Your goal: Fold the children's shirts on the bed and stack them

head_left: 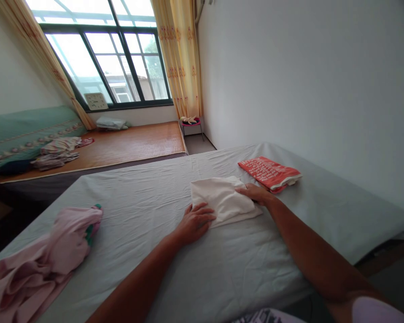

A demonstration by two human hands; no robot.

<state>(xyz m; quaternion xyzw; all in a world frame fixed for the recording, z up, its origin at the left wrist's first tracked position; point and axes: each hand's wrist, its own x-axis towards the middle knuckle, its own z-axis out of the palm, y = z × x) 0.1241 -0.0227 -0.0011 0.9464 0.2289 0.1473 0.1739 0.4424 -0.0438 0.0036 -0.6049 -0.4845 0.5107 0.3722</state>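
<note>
A white folded garment (pixel 222 197) lies on the pale-sheeted bed (pixel 138 197) in front of me. My left hand (pixel 195 223) rests on its near left edge, palm down with the fingers apart. At the garment's right side, my right hand (pixel 256 194) is closed on the edge, one digit showing on top and the other fingers partly hidden. Just beyond the right hand is a folded orange-red garment (pixel 269 172) with white lettering. A crumpled pink garment (pixel 54 251) with green parts lies at the bed's left side.
A second bed with a brown mat (pixel 138 139) stands beyond, holding several crumpled clothes (pixel 60 146) and a folded pale bundle (pixel 111 123). A small stool (pixel 192 123) stands near the curtain (pixel 185 63). A white wall (pixel 306 80) runs along the right, and a square clock (pixel 96 101) sits by the window.
</note>
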